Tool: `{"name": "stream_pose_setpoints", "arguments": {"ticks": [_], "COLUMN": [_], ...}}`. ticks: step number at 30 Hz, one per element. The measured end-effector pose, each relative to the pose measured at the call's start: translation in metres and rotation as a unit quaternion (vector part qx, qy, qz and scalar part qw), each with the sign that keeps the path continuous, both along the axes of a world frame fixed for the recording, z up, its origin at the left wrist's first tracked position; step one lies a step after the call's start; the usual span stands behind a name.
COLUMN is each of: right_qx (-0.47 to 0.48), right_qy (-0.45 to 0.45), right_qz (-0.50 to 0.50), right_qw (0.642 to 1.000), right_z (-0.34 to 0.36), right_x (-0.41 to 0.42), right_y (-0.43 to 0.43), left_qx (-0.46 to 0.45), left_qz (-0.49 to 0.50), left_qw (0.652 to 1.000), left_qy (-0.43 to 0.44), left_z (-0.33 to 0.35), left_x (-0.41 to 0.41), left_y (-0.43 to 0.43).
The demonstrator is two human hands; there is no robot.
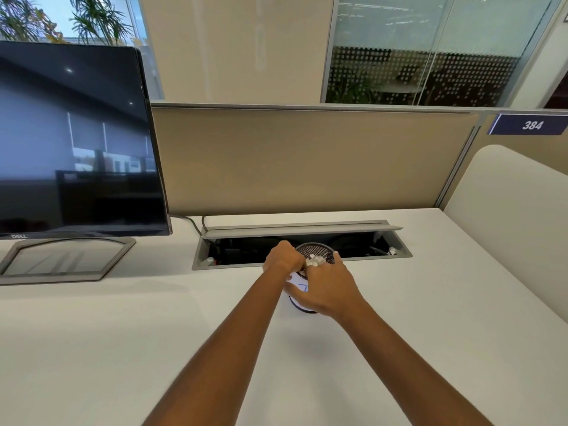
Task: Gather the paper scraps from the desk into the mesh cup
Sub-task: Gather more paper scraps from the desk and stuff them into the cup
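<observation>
A black mesh cup point(319, 251) stands on the white desk point(123, 333) just in front of the open cable tray. Crumpled white paper scraps point(316, 259) fill its top. My right hand point(329, 290) grips the cup from the front, thumb on its left side and fingers over the near rim. A white piece with blue writing point(302, 285) shows between thumb and fingers against the cup wall. My left hand point(281, 259) is at the cup's left rim, its fingers curled against the scraps. What lies under those fingers is hidden.
A dark Dell monitor point(76, 142) on a grey stand point(64, 262) occupies the left. The open cable tray point(301, 247) with its raised lid runs behind the cup, in front of a beige partition point(307, 161). A cream rounded panel point(516, 226) borders the right side.
</observation>
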State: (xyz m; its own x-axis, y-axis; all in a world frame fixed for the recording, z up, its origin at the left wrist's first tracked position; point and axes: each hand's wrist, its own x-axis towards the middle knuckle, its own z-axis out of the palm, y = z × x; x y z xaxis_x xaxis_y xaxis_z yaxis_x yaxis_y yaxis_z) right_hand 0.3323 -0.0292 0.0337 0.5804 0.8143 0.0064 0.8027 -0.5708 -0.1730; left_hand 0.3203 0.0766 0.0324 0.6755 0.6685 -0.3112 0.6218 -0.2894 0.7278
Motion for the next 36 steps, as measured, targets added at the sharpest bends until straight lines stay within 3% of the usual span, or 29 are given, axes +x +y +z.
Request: {"name": "stream_pose_setpoints", "arguments": {"ticks": [5, 15, 20, 27, 32, 36], "right_qx": [-0.048, 0.004, 0.012, 0.232, 0.153, 0.097], "right_qy": [0.007, -0.023, -0.049, -0.068, 0.074, 0.118], "right_qz": [0.003, -0.040, -0.048, -0.054, -0.015, 0.005], "right_qw": [0.999, 0.999, 0.998, 0.969, 0.985, 0.988], "right_z": [0.002, 0.005, 0.014, -0.009, -0.055, -0.070], "right_x": [0.004, -0.009, -0.019, -0.087, -0.150, -0.194], "right_y": [0.008, -0.002, -0.016, -0.047, -0.049, -0.039], "left_qx": [0.004, 0.067, 0.204, 0.313, 0.324, 0.320], "left_qz": [0.014, -0.029, -0.046, -0.074, -0.099, -0.118], "left_qw": [1.000, 0.984, 0.970, 0.947, 0.940, 0.939], "left_qy": [-0.028, -0.161, -0.120, -0.012, 0.049, 0.042], "left_z": [-0.003, -0.005, -0.013, -0.053, -0.079, -0.082], "left_x": [-0.005, -0.045, -0.080, -0.159, -0.223, -0.263], "left_y": [-0.003, -0.017, -0.024, -0.040, -0.048, -0.048]}}
